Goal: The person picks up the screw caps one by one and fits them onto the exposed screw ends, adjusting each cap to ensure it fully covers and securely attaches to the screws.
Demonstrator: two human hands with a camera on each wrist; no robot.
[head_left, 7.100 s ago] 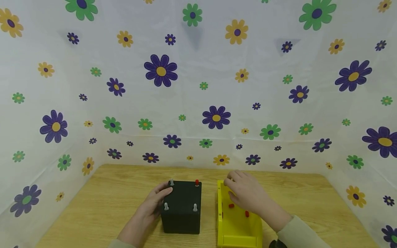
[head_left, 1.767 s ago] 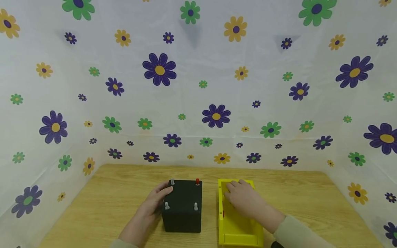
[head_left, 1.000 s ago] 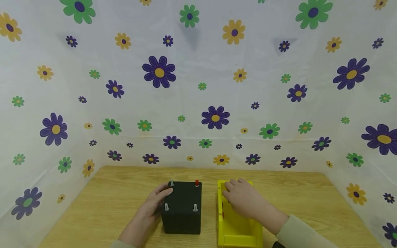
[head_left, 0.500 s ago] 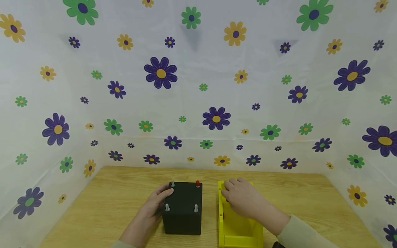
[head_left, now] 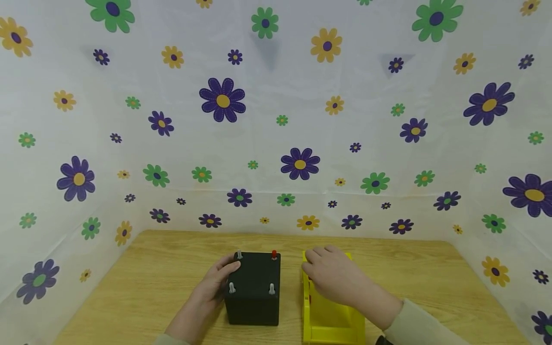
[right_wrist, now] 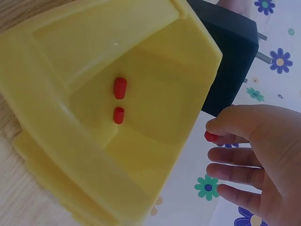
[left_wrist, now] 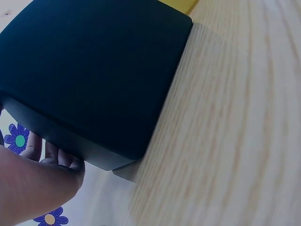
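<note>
A black box [head_left: 254, 274] stands on the table, with several silver toggle levers on its top. The far right lever wears a red cap [head_left: 273, 253]; a near lever [head_left: 271, 288] is bare. My left hand [head_left: 208, 288] grips the box's left side, thumb over the top edge; the left wrist view shows its fingers round the far side. My right hand [head_left: 336, 277] is over the left wall of a yellow bin [head_left: 334, 334]. In the right wrist view, its thumb and forefinger pinch a small red cap [right_wrist: 210, 136], beyond the bin's rim.
Two loose red caps [right_wrist: 120, 88] lie inside the bin in the right wrist view. The wooden table [head_left: 151, 268] has a white sheet with printed flowers [head_left: 258, 134] round its back and sides. A dark object [head_left: 383, 340] shows beneath the right sleeve.
My right hand, earlier reaching down inside the bin, has risen and moved left to its left wall. Two caps visible mid-bin seven seconds ago no longer show there. My left hand stays put.
</note>
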